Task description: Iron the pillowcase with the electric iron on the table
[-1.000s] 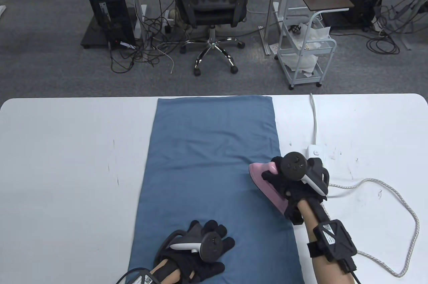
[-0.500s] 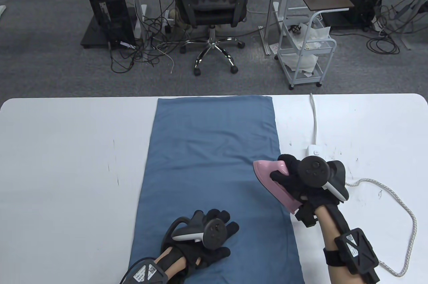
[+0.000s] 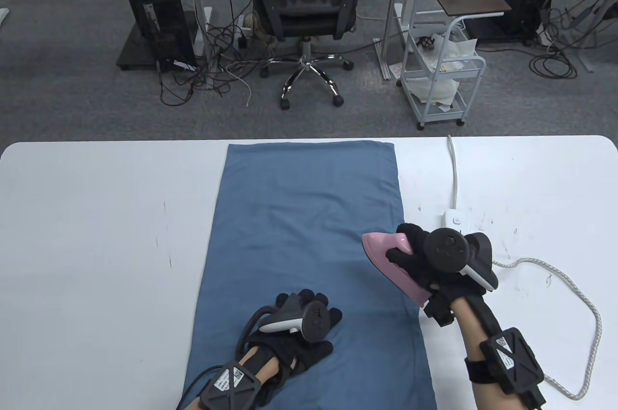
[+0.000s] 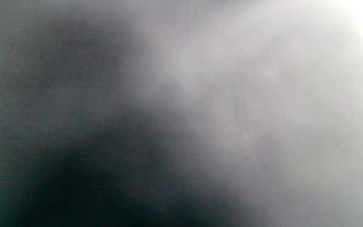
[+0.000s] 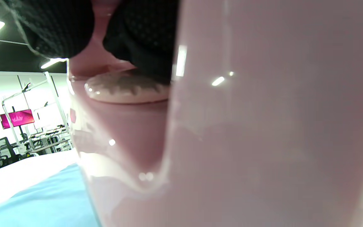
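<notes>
Worktop [image 3: 96,217]: white, spanned the table view from side to side.
Pillowcase [image 3: 309,236]: blue, lay flat on the worktop from far edge to near edge, centre-left of the iron.
Iron [image 3: 391,267]: pink, sat on the pillowcase's right edge, nose pointing to the far left; its body filled the right wrist view [image 5: 263,126].
Cord [image 3: 579,294]: braided, looped over the worktop right of the iron.
Right hand [image 3: 417,260]: fingers curled round the iron's handle.
Left hand [image 3: 294,337]: lay flat, fingers spread, pressing the pillowcase near the near edge, well apart from the iron.
Left wrist view: blurred, nothing readable.
</notes>
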Motion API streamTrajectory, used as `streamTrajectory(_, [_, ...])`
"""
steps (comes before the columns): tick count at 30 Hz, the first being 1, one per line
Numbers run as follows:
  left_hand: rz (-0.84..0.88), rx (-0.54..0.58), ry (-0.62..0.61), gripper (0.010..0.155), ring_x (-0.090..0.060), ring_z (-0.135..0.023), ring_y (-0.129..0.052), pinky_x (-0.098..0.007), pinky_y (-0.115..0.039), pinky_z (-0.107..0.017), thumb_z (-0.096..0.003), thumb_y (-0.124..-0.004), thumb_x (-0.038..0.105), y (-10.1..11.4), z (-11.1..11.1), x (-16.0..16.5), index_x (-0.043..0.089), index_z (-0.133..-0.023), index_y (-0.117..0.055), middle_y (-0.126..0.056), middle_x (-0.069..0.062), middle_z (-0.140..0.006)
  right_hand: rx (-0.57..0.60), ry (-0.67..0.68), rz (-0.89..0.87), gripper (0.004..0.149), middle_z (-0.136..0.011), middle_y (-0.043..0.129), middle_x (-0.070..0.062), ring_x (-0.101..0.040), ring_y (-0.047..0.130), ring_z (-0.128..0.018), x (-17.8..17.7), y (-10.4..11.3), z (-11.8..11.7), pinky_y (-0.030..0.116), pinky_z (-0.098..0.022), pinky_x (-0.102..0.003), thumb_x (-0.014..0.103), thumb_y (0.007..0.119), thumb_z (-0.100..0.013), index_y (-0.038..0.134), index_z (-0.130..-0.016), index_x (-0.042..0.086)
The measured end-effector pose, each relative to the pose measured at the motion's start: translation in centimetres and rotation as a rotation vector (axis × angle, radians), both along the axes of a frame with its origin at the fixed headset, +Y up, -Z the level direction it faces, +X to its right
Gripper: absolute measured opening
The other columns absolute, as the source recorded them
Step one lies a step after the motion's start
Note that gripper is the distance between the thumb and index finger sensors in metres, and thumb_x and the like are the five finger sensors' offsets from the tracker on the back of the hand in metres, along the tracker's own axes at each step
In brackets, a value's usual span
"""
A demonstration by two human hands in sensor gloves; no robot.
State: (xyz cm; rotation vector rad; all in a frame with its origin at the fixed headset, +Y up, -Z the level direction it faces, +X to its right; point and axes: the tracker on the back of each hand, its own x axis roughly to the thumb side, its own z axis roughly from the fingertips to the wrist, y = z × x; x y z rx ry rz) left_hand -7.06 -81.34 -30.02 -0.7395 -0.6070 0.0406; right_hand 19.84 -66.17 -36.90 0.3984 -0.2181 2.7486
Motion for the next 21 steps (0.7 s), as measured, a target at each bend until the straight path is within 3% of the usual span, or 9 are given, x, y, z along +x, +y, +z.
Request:
streamTrajectory(8, [0.02,-0.026,-0.006,0.073,-0.029,-0.093,0.031,-0.066,0.013,-0.062,-0.0486,-0.037,0.061,-0.1,3.1,-0.4,0.044,-0.098,0.013,0.031,0.004,-0.1,-0.025,0.075,0.095,0.064,-0.053,0.095,0.004,-0.01,0.098,-0.03,-3.4,-0.8,1.2,0.092,-0.038,-0.038,0.053,0.078,-0.044,0.072,-0.093,0.012])
streamTrajectory(16, [0.025,-0.04,-0.01,0.073,-0.028,-0.093,0.033,-0.066,0.015,-0.061,-0.0488,-0.037,0.062,-0.2,3.4,-0.5,0.045,-0.097,0.014,0.033,0.006,-0.099,-0.115,0.207,0.292,0.064,-0.053,0.095,0.004,-0.01,0.098,-0.03,-8.7,-4.5,2.5,0.092,-0.037,-0.037,0.053,0.077,-0.044,0.071,-0.094,0.012])
streamTrajectory(21, [0.023,-0.044,-0.011,0.073,-0.027,-0.092,0.034,-0.065,0.015,-0.061,-0.0487,-0.037,0.062,-0.2,3.4,-0.5,0.045,-0.097,0.015,0.033,0.006,-0.099,-0.126,0.208,0.378,0.065,-0.052,0.095,0.004,-0.009,0.098,-0.029,-9.7,-6.1,2.6,0.092,-0.037,-0.037,0.054,0.077,-0.044,0.071,-0.094,0.013])
